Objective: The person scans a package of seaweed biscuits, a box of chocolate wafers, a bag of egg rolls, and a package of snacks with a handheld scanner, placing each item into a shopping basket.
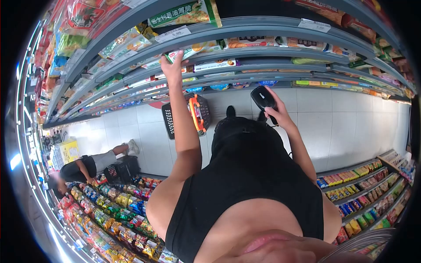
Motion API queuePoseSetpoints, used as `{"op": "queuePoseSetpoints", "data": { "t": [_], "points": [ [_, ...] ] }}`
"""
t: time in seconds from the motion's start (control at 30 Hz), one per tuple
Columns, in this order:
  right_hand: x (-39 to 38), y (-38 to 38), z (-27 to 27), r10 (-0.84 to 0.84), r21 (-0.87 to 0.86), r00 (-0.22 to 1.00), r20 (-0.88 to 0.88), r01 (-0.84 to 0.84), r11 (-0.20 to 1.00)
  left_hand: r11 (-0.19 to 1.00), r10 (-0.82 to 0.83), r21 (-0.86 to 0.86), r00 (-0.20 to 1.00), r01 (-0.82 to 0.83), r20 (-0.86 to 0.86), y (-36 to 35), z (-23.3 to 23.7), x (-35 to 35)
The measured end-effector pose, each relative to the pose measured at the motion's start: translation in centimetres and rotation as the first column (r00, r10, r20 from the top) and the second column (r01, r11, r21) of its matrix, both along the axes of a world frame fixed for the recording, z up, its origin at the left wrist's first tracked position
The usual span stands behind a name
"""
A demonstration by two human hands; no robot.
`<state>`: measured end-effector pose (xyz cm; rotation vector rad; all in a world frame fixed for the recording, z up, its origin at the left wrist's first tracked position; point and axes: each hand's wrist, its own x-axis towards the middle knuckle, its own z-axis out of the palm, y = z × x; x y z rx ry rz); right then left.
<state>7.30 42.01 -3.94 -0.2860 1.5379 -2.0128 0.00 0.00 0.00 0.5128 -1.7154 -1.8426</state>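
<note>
My left hand reaches up to a shelf in front. Its fingers and thumb are closed on the end of a white and green snack packet, which lies among other packets on that shelf. Lower and to the right, my right hand grips a black handheld device with a rounded head, which looks like a barcode scanner. Part of its handle is hidden by my fingers. On the floor below my left forearm stands a black shopping basket with an orange handle.
Shelves of packaged snacks with price labels run across the front. Snack racks also stand behind me on both sides. To the left, another person is beside a dark basket. Pale floor tiles lie between.
</note>
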Motion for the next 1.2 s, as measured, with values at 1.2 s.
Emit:
{"op": "queuePoseSetpoints", "data": {
  "t": [1.2],
  "points": [
    [-0.3,-2.6,0.1,0.085,0.037,0.996,0.005,-0.085,0.996,0.677,0.587,-0.565,0.809,-0.471,0.028,-0.5,-10.2,5.2]
  ]
}}
